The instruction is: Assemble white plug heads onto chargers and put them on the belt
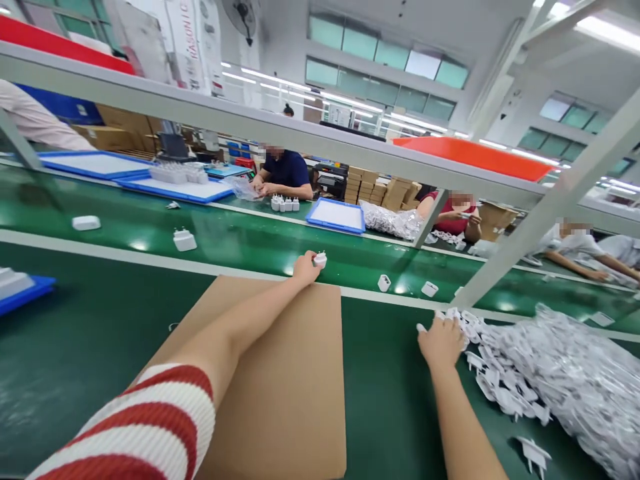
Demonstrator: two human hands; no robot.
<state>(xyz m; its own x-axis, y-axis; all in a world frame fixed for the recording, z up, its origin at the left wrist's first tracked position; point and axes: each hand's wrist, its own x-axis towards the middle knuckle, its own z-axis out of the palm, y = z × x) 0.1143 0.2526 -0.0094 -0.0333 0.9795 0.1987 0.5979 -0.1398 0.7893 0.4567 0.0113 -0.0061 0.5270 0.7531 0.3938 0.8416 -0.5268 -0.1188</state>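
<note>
My left hand [306, 268] reaches over the green belt, its fingers closed on a white charger plug [321, 260] with its pins up. Beneath that arm lies a flat brown cardboard sheet [290, 360]. On the right, my right hand [443, 341] rests at the edge of a heap of white plug covers [500, 373], thumb held apart from the fingers. Something white shows at the thumb tip, too small to name. Many of the covers sit in or beside a clear plastic bag [590, 380]. One loose plug cover [534, 455] lies nearer to me.
Along the green belt [250, 247] are spaced white charger housings [185, 240]. A slanted metal post [545, 207] rises behind the heap, and a shelf beam [300, 137] crosses above. At left is a blue tray [30, 293]. Several co-workers sit across the belt.
</note>
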